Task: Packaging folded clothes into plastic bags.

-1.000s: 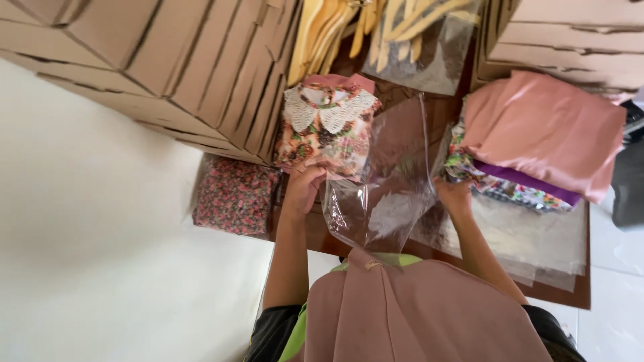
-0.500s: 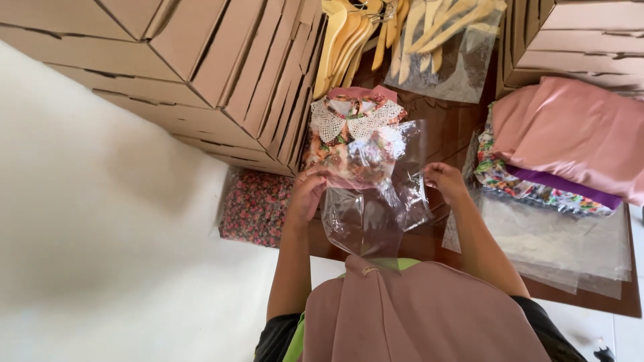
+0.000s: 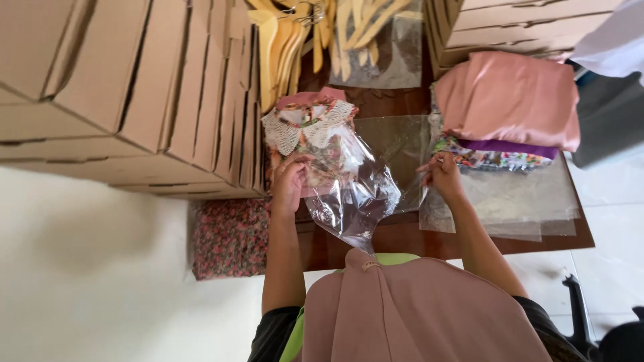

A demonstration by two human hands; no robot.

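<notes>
A folded floral garment with a white lace collar (image 3: pixel 305 131) lies on the dark wooden table (image 3: pixel 409 238). My left hand (image 3: pixel 290 182) grips its near edge together with the mouth of a clear plastic bag (image 3: pixel 362 194). My right hand (image 3: pixel 443 175) pinches the bag's right edge and holds it stretched out. The bag hangs crumpled between both hands, partly over the garment.
Stacked flat cardboard boxes (image 3: pixel 121 87) fill the left, more at top right (image 3: pixel 516 23). Wooden hangers (image 3: pixel 295 40) lie at the back. A pile of folded pink and floral cloth (image 3: pixel 510 107) sits on clear bags (image 3: pixel 516 201) at right. Another floral packet (image 3: pixel 231 238) lies lower left.
The bag has been spread wider: my right hand moved right with its edge, and my left hand stays at the garment's near edge. The view shifted slightly.
</notes>
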